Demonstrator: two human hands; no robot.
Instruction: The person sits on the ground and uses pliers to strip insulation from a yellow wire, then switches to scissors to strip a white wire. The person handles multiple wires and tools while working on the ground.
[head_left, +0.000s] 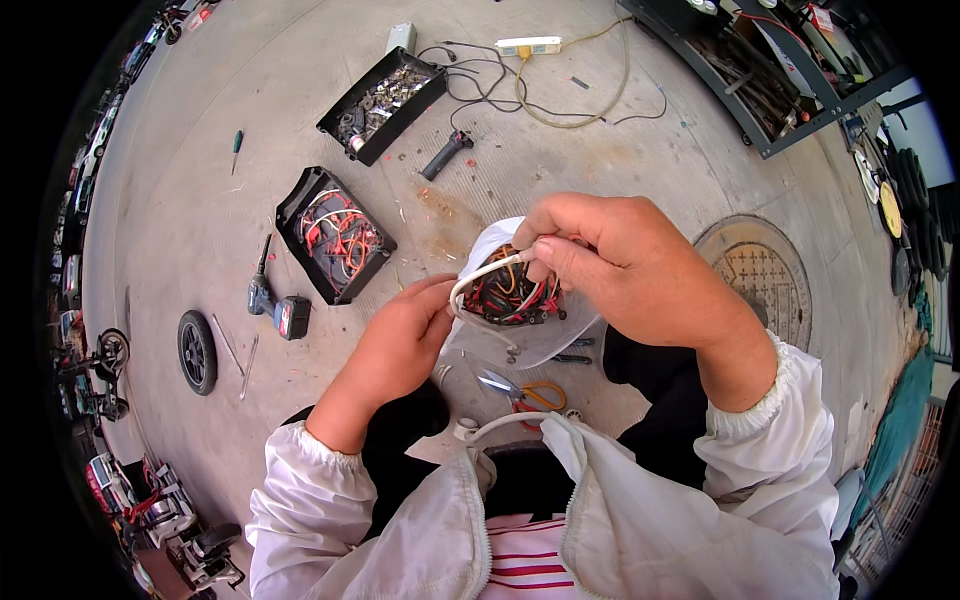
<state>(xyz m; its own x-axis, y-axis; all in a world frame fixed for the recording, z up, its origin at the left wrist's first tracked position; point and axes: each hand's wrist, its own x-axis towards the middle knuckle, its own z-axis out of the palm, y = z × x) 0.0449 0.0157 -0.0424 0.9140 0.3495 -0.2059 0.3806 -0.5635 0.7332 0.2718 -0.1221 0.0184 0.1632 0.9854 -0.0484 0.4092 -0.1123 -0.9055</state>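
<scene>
My right hand (607, 266) pinches one end of a white sheathed cable (480, 277) between thumb and fingers. The cable curves down to the left through the fingers of my left hand (420, 322), its other end hanging near a small metal piece. Beneath both hands stands a translucent white plastic bag (551, 345), its mouth spread around a bundle of red, black, orange and white wires (510, 296). Scissors with orange handles (544, 394) lie on the ground between my legs, close to a red-handled tool (525, 414). Dark-handled pliers (574, 359) are partly hidden by the bag.
Left of the bag are a black tray with wires (375, 259), a cordless drill (274, 306) and a small wheel (197, 352). Beyond are a black tray of metal parts (416, 103), a power strip (529, 46) and trailing cords. A manhole cover (761, 274) lies right; a tool cart (787, 139) stands upper right.
</scene>
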